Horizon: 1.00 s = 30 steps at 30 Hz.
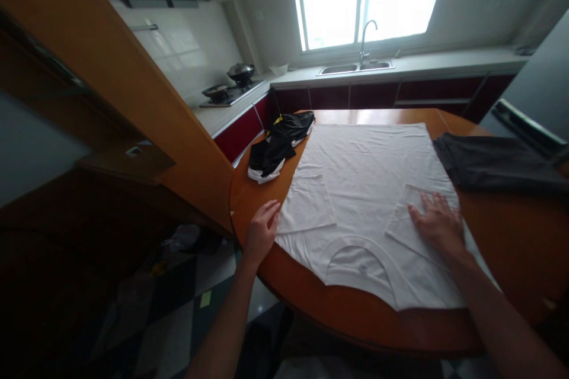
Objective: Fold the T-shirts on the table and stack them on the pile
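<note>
A white T-shirt (355, 177) lies spread out on the wooden table (302, 302), its neckline towards me. Both short sleeves are folded inward over the body. On the folded right-hand sleeve my right hand (438, 222) rests flat, fingers spread. My left hand (262, 231) is at the shirt's left edge, beside the other sleeve. Its fingers are lightly bent, with the thumb a little apart, and nothing shows in them.
Black, white and yellow clothing (278, 145) lies bunched at the table's left. Dark grey folded cloth (498, 163) lies on the right. Beyond are a counter with a sink (340, 69) and a stove (235, 93) with pans. An orange-brown wooden partition (178, 124) stands close on the left.
</note>
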Available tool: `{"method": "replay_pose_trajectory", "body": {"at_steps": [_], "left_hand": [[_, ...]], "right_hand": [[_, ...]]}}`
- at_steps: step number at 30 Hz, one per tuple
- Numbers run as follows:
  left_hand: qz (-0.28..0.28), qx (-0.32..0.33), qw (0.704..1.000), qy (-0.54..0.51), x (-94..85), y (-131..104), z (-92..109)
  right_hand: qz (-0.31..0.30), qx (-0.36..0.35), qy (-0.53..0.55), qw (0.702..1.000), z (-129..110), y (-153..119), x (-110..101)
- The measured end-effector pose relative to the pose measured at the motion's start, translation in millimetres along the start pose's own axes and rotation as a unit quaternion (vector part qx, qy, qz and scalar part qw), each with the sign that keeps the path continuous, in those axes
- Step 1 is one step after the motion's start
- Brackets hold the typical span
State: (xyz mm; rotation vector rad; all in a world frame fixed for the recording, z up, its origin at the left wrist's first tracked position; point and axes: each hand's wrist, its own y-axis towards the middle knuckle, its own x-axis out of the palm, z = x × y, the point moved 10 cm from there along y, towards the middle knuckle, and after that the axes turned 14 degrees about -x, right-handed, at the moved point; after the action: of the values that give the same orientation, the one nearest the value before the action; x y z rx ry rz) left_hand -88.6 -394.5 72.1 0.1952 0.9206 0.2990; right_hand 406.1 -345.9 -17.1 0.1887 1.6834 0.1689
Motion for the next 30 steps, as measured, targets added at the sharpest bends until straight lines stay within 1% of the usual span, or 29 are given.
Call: {"method": "replay_pose_trajectory", "body": {"at_steps": [2,5,7,9,12,15,20,22,25,30], "left_hand": [[-0.034,0.041,0.999,0.011,13.9,-1.5,23.2],[-0.103,0.096,0.989,0.041,42.5,-10.7,51.3],[-0.138,0.118,0.982,0.060,57.6,-17.7,61.8],[-0.164,0.130,0.976,0.068,67.2,-22.8,67.9],[-0.192,0.148,0.968,0.066,74.8,-27.6,76.3],[-0.198,0.165,0.963,0.075,80.2,-29.2,86.4],[-0.203,0.154,0.961,0.108,94.5,-25.9,97.8],[-0.200,0.150,0.960,0.124,98.6,-24.5,99.9],[-0.187,0.142,0.963,0.134,99.5,-22.1,100.3],[-0.201,0.136,0.964,0.114,102.8,-19.4,99.6]], "right_hand": [[0.003,-0.001,0.001,1.000,-1.0,-0.4,-2.0],[0.006,-0.001,0.000,1.000,-1.8,-0.7,-4.2],[0.005,-0.003,0.001,1.000,-2.3,-0.3,-4.2],[0.004,-0.006,0.003,1.000,-2.7,0.1,-3.9],[0.002,-0.002,0.006,1.000,-2.4,0.0,-4.1],[-0.003,0.002,0.011,1.000,-2.7,-0.8,-4.7],[0.002,-0.002,0.008,1.000,-4.6,-1.8,-8.1],[0.006,-0.003,0.009,1.000,-4.9,-2.0,-9.0],[0.007,-0.002,0.013,1.000,-4.8,-2.1,-9.1],[0.011,-0.003,0.014,1.000,-4.8,-1.6,-8.8]]}}
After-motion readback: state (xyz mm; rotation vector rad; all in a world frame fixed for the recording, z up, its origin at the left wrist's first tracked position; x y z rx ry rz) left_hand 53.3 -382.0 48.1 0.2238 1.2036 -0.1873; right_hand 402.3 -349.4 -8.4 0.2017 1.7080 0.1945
